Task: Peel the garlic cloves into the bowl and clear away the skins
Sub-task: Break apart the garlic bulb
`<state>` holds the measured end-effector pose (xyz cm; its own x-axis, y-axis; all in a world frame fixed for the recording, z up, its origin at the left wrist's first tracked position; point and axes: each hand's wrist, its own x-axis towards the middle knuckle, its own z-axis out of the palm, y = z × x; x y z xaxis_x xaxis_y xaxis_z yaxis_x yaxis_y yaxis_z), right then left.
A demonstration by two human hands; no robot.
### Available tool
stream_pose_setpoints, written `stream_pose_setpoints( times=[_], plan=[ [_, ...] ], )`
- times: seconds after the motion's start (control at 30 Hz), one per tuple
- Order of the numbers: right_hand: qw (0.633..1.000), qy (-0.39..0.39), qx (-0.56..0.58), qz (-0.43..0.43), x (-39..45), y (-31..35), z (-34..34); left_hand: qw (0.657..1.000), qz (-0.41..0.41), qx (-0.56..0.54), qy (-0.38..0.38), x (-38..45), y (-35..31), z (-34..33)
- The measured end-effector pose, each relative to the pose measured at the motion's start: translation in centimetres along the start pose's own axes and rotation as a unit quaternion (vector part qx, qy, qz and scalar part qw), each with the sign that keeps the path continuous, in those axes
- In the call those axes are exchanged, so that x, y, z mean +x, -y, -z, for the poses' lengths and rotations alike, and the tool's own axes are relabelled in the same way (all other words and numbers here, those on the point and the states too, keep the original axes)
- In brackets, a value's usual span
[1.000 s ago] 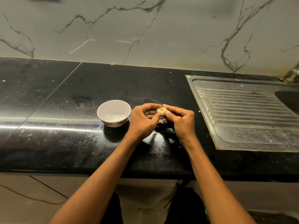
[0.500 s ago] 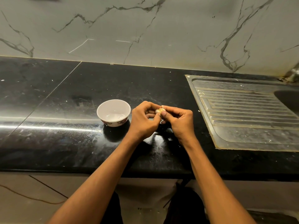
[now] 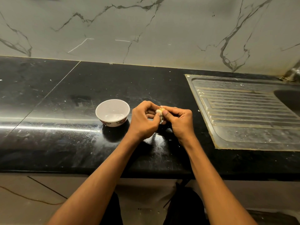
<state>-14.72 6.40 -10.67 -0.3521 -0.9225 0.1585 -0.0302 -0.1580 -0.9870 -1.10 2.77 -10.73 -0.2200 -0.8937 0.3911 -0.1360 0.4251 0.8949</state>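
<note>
A garlic bulb is pinched between the curled fingertips of the left hand and right hand, held above the black countertop. Just left of the left fingers stands a white floral bowl. Right of the right fingers, apart, lies the steel sink drainboard.

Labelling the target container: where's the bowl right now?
In the head view the bowl stands upright on the black counter, left of centre, just left of the left hand and far left of the sink drainboard.
</note>
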Motion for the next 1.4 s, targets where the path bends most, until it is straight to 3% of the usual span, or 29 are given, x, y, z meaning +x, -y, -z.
stream_pose_setpoints(
  times=[0.5,0.8,0.97,1.27,1.4],
  plan=[
    [0.997,-0.003,-0.078,0.014,-0.1,-0.1,-0.1,0.982,-0.058,0.168,-0.065,0.3,0.4,-0.5],
    [0.996,-0.023,-0.078,0.024,0.1,-0.4,-0.2,0.992,-0.012,0.113,-0.053,0.5,0.1,-0.3],
    [0.985,-0.045,-0.151,0.066,0.3,-1.0,-0.4,0.997,0.026,0.062,-0.031,0.6,0.3,-0.3],
    [0.992,-0.036,-0.100,0.066,0.0,-0.9,-0.6,0.996,0.049,0.065,-0.041,0.6,0.3,-0.1],
    [0.992,-0.061,-0.101,0.052,0.1,-0.7,-0.7,0.998,0.053,0.041,-0.012,0.6,0.1,-0.1]
  ],
)
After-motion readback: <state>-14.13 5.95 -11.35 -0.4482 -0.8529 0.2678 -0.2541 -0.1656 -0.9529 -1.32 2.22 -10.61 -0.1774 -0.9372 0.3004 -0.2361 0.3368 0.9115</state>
